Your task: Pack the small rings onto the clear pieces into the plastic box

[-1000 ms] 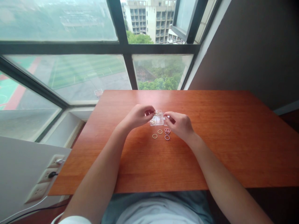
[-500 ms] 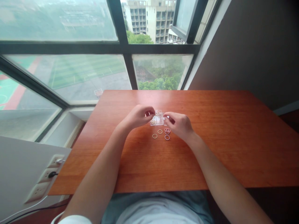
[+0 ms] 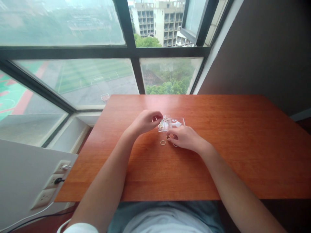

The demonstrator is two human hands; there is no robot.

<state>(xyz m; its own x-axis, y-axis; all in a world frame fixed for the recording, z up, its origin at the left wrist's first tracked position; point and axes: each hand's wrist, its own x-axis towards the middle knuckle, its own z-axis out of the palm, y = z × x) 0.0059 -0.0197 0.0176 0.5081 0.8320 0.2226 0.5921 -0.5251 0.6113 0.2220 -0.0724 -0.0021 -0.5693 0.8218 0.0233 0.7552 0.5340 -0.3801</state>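
A small clear plastic box (image 3: 164,130) lies on the table with its clear lid (image 3: 181,120) folded out to the right. Pale rings (image 3: 160,127), like thin hair ties, sit inside in separate compartments. My left hand (image 3: 148,121) is at the box's left edge, fingers curled into a pinch; what is between them is hidden. In front of the box, my right hand (image 3: 183,136) has thumb and forefinger closed around a pale yellow ring (image 3: 167,138). Another pale yellow ring (image 3: 162,142) lies just left of it. The pinkish rings are mostly covered by my right hand.
The brown wooden table (image 3: 150,174) reaches to the window frame (image 3: 138,76) at the back. Power sockets with plugs (image 3: 58,180) are on the low wall at the left. A dark grey wall (image 3: 267,55) stands at the right.
My right hand has moved from the box's right side down towards me, onto the loose rings. It now covers the pinkish rings and uncovers the lid. My left hand stays by the box.
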